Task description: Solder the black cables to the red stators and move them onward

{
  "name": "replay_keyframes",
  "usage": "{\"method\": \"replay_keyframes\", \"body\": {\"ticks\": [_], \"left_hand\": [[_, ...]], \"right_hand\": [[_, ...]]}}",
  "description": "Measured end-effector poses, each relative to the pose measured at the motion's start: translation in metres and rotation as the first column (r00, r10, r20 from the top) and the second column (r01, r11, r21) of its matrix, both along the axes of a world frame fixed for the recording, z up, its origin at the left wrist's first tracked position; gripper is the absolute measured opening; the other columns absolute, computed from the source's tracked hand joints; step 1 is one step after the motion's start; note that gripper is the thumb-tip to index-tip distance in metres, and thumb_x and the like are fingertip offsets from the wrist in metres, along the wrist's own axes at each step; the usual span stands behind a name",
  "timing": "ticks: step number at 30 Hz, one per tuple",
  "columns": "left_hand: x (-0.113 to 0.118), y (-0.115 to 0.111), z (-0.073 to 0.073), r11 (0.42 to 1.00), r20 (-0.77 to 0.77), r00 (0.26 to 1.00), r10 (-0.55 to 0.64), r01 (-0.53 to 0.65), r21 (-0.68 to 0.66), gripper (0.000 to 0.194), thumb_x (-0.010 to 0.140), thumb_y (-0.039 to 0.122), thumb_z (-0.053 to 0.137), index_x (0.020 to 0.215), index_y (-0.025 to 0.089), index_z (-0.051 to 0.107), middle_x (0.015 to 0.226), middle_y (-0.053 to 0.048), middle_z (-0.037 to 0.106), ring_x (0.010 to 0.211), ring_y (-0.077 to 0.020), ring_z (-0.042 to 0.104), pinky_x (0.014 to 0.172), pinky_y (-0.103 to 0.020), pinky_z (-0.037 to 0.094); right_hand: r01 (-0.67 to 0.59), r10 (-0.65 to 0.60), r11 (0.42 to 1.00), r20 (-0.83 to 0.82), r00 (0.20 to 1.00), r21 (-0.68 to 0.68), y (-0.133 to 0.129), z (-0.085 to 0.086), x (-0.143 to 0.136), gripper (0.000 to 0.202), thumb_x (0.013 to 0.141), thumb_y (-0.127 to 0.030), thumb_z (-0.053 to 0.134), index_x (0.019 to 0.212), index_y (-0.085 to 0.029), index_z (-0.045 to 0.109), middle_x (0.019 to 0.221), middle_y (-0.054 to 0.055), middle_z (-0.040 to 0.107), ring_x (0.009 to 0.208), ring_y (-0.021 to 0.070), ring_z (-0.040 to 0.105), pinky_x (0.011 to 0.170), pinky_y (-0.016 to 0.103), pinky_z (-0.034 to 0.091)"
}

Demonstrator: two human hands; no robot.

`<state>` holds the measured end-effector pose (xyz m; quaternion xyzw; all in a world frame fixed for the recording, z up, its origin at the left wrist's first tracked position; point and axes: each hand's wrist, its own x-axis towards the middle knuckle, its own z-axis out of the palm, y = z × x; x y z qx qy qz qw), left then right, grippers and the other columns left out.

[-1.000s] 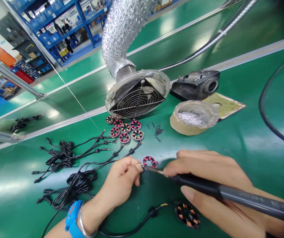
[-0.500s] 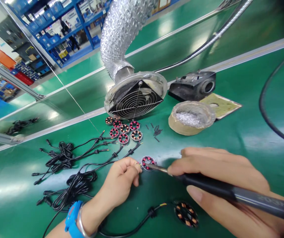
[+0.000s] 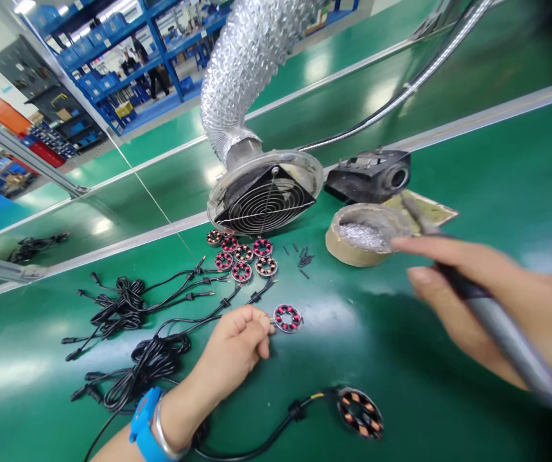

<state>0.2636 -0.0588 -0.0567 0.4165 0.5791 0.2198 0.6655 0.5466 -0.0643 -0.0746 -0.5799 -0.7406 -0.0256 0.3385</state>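
My left hand [image 3: 240, 340], with a blue band at the wrist, pinches the thin wires of a red-coiled ring [image 3: 287, 318], which lies just right of its fingertips. In my right hand [image 3: 488, 301] is a soldering iron [image 3: 502, 333], a little blurred, its tip up and to the left beside a round tub of metal shavings [image 3: 365, 234]. A copper-coiled ring [image 3: 360, 412] on a black cable lies near the front. Several more coiled rings [image 3: 242, 253] sit together under the fan.
A fan hood [image 3: 266, 196] on a silver duct [image 3: 247, 70] hangs at the back. Bundled black cables [image 3: 153, 359] lie on the left. Small black tubes [image 3: 305, 258] are beside the rings. A black stand [image 3: 372, 174] is behind the tub. A person [image 3: 153, 67] is near distant shelves.
My right hand has lifted the soldering iron off the red-coiled ring and moved it up and right to the tub. My left hand has stayed at the wires.
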Motion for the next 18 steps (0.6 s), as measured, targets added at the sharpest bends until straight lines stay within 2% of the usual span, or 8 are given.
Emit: {"method": "replay_keyframes", "body": {"ticks": [3,6,8,10,13,16,18], "left_hand": [[-0.003,0.002,0.000,0.999,0.020,0.999,0.029,-0.028,-0.042,0.034,0.073,0.050,0.063,0.071,0.016,0.055,0.050,0.004,0.055,0.032,-0.0042,0.035,0.031,-0.016,0.020],[-0.007,0.002,0.000,0.994,0.050,0.996,0.071,-0.067,-0.084,0.037,0.071,0.051,0.065,0.071,0.015,0.056,0.053,0.001,0.060,0.034,-0.0082,0.047,0.029,-0.017,0.033],[-0.010,0.002,0.001,0.992,0.055,0.995,0.083,-0.077,-0.100,0.037,0.068,0.050,0.067,0.068,0.014,0.056,0.052,0.000,0.060,0.036,-0.0099,0.052,0.031,-0.019,0.039],[-0.012,0.002,0.002,0.993,0.049,0.996,0.068,-0.063,-0.098,0.035,0.067,0.047,0.069,0.067,0.014,0.056,0.051,0.000,0.060,0.037,-0.0099,0.053,0.033,-0.019,0.042],[-0.015,0.002,0.001,0.998,-0.004,1.000,0.008,-0.008,-0.065,0.029,0.069,0.041,0.068,0.068,0.014,0.057,0.055,0.000,0.062,0.037,-0.0087,0.052,0.032,-0.017,0.038],[-0.017,0.002,0.001,0.998,-0.114,0.992,-0.058,0.058,-0.002,0.024,0.072,0.037,0.066,0.070,0.015,0.059,0.056,0.001,0.062,0.033,-0.0051,0.042,0.031,-0.016,0.025],[-0.016,0.002,0.002,0.996,-0.171,0.982,-0.075,0.083,0.040,0.023,0.073,0.037,0.065,0.070,0.015,0.062,0.052,0.004,0.056,0.034,-0.0040,0.035,0.035,-0.018,0.021]], "right_hand": [[-0.157,0.159,0.984,0.024,0.987,-0.085,-0.003,-0.005,-0.005,0.019,0.095,-0.016,0.054,0.112,-0.023,0.057,0.077,0.001,0.071,0.050,0.0113,0.063,0.050,0.022,0.046],[-0.314,0.313,0.949,-0.093,0.945,0.003,-0.001,0.002,-0.031,0.011,0.096,-0.015,0.049,0.102,-0.021,0.056,0.077,0.001,0.068,0.053,0.0107,0.062,0.054,0.021,0.046],[-0.452,0.446,0.892,-0.161,0.881,-0.001,0.003,0.005,-0.056,0.011,0.093,-0.015,0.051,0.101,-0.020,0.056,0.082,0.003,0.068,0.066,0.0143,0.064,0.062,0.024,0.049],[-0.564,0.542,0.822,-0.201,0.816,-0.078,0.009,0.004,-0.080,0.017,0.087,-0.010,0.052,0.099,-0.020,0.056,0.080,0.003,0.065,0.072,0.0174,0.060,0.062,0.026,0.049],[-0.642,0.596,0.755,-0.268,0.757,-0.136,0.016,-0.003,-0.102,0.026,0.077,-0.003,0.051,0.097,-0.020,0.055,0.076,0.002,0.061,0.073,0.0179,0.054,0.060,0.025,0.046],[-0.660,0.594,0.747,-0.360,0.720,-0.088,0.017,-0.009,-0.107,0.028,0.076,-0.001,0.048,0.096,-0.020,0.052,0.076,0.001,0.060,0.071,0.0166,0.052,0.061,0.024,0.044],[-0.667,0.592,0.742,-0.402,0.698,-0.065,0.016,-0.011,-0.105,0.026,0.078,0.000,0.046,0.094,-0.021,0.050,0.077,0.001,0.060,0.069,0.0160,0.051,0.061,0.025,0.044]]}}
